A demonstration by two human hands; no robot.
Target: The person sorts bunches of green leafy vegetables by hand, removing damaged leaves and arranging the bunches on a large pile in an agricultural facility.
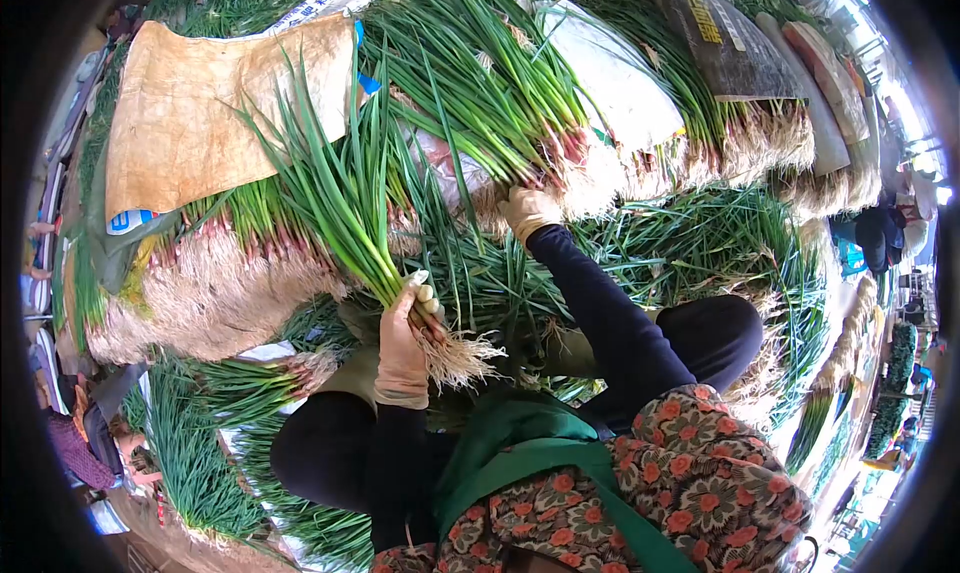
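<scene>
My left hand (405, 338), in a pale glove, is closed round a bunch of green onions (345, 213) near its white roots, with the leaves pointing up and to the left. Farther forward, my right hand (530, 213), also gloved, has its fingers at the root end of the large heap of green onions (500, 83). Its fingertips are partly hidden among the reddish stems, so a grip on them cannot be made out. Between my two hands, long green leaves hang down over the heap's edge.
A brown sheet (220, 113) covers onions at the left, a white sack (610, 68) and a dark sack (730, 43) cover others at the right. More onions (200, 463) lie lower left. Part of another person (80, 453) shows at the left edge.
</scene>
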